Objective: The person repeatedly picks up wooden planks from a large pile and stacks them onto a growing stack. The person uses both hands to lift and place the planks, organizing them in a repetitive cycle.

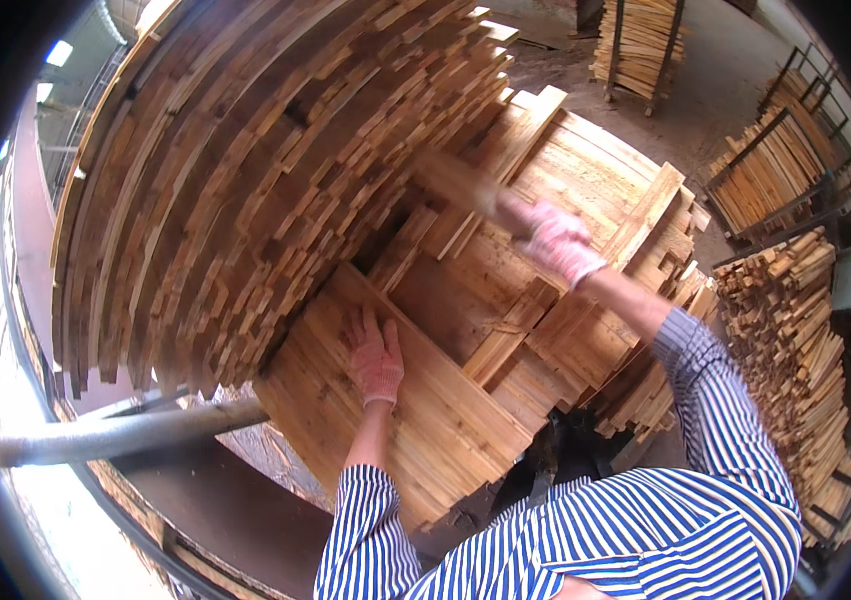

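Plank panel [445, 420], one in number, lies over the near left corner of the low stack [590, 165], the left hand [377, 362] spread flat on it, seemingly to steady it. Beyond, the right hand [563, 245] curls round one motion-blurred wooden piece [460, 185], its kind unclear; toward the stack's far edge show two crosswise slats [650, 212], probably spacers, and farther off stands one upright rack of sticks [637, 50].
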Demonstrator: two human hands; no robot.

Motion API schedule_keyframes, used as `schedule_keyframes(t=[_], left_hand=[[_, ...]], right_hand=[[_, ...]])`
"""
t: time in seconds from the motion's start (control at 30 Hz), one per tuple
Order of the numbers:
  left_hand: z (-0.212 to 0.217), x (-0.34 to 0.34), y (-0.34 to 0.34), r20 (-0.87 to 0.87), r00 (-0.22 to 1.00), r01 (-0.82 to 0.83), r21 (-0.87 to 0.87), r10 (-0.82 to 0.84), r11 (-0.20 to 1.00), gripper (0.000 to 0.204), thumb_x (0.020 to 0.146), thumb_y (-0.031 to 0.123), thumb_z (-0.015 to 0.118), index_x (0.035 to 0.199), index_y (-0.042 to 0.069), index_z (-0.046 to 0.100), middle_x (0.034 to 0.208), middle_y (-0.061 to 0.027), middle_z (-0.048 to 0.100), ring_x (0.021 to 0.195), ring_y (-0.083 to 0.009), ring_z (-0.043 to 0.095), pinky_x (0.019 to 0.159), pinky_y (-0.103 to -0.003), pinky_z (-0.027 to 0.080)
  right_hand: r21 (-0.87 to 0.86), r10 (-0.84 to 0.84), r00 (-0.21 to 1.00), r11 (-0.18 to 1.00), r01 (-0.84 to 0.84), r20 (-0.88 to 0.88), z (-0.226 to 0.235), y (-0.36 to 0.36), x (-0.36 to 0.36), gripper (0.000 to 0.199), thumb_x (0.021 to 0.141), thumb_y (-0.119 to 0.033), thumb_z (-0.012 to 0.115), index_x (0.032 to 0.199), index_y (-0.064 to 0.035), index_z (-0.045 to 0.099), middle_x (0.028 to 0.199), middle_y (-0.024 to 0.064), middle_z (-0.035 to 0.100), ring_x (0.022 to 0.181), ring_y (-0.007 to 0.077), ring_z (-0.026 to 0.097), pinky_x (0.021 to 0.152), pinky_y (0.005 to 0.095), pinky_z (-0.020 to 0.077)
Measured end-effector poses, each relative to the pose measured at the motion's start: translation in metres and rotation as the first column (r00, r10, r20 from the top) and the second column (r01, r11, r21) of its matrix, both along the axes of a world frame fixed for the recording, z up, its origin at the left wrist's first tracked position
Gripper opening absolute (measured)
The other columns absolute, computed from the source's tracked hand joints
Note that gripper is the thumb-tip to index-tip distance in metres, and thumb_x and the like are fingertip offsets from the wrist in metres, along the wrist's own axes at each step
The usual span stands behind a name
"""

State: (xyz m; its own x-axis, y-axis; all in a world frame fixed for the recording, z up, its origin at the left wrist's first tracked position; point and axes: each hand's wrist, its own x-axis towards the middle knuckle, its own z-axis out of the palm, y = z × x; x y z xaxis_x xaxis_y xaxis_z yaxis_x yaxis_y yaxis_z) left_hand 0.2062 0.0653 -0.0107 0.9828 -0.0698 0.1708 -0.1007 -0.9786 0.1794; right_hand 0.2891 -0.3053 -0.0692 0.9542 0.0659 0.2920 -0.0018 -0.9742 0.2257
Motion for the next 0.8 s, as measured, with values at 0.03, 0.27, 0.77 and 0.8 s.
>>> schedule_keyframes(t=[0.03, 0.27, 0.77, 0.8], left_hand=[[-0.003, -0.010, 0.018, 0.009, 0.999, -0.034, 0.019, 0.034, 0.999, 0.058, 0.107, 0.040, 0.044, 0.151, 0.003, 0.041, 0.156, -0.0254, 0.040, 0.148, -0.0458, 0.030, 0.123, -0.058, 0.021], [-0.004, -0.011, 0.018, 0.007, 1.000, -0.019, 0.032, 0.019, 0.999, 0.056, 0.107, 0.039, 0.046, 0.151, 0.004, 0.042, 0.155, -0.0266, 0.041, 0.147, -0.0464, 0.032, 0.122, -0.059, 0.021], [0.005, 0.004, -0.018, 0.091, 0.884, 0.458, 0.031, -0.459, 0.888, 0.055, 0.108, 0.042, 0.045, 0.150, 0.005, 0.048, 0.155, -0.0248, 0.044, 0.150, -0.0415, 0.030, 0.123, -0.051, 0.023], [0.004, 0.010, -0.034, 0.010, 0.861, 0.509, -0.016, -0.509, 0.861, 0.054, 0.108, 0.041, 0.046, 0.149, 0.006, 0.049, 0.155, -0.0234, 0.045, 0.149, -0.0420, 0.032, 0.123, -0.052, 0.024]], right_hand=[[0.109, 0.036, 0.985, 0.994, -0.018, -0.168, 0.009, 0.050, -0.012, 0.057, 0.103, -0.047, 0.047, 0.150, -0.0135, 0.045, 0.108, 0.0227, 0.065, 0.053, 0.0135, 0.052, 0.033, 0.0280, 0.0392], [0.732, 0.364, 0.778, 0.658, 0.175, -0.513, 0.090, 0.213, -0.093, 0.063, 0.103, -0.046, 0.049, 0.160, -0.0267, 0.031, 0.133, 0.0250, 0.057, 0.115, 0.0425, 0.063, 0.093, 0.0572, 0.0531], [0.565, 0.281, 0.892, 0.824, -0.036, -0.354, 0.052, 0.068, -0.146, 0.052, 0.080, -0.046, 0.078, 0.127, -0.0262, 0.070, 0.128, 0.0118, 0.061, 0.124, 0.0297, 0.055, 0.100, 0.0515, 0.0423], [0.597, 0.201, 0.955, 0.802, -0.032, -0.219, 0.027, 0.071, -0.148, 0.051, 0.080, -0.043, 0.077, 0.128, -0.0272, 0.069, 0.129, 0.0089, 0.061, 0.124, 0.0281, 0.056, 0.104, 0.0507, 0.0413]])
